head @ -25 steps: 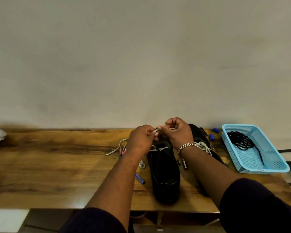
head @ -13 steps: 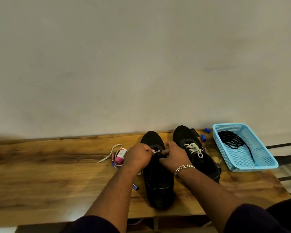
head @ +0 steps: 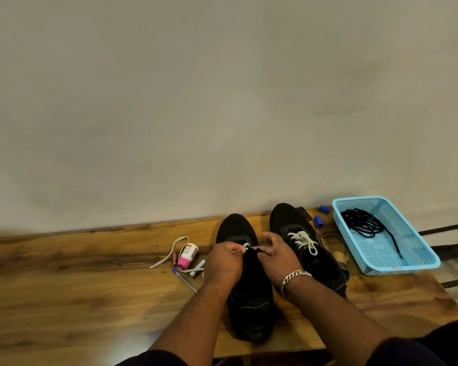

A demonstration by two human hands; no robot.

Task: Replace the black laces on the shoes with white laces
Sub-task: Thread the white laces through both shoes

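— Since a moment ago we have brought both hands lower onto the left shoe (head: pixel 245 291).

— Our left hand (head: pixel 224 262) pinches the white lace (head: pixel 245 246) at its fingertips; our right hand (head: pixel 278 256) grips the tongue just beside. Black laces (head: pixel 365 224) lie in the basket (head: pixel 413 260), well right of our fingers.

table (head: pixel 90 294): glossy wood | basket (head: pixel 418 262): perforated plastic | shoes (head: pixel 251 307): matt cloth
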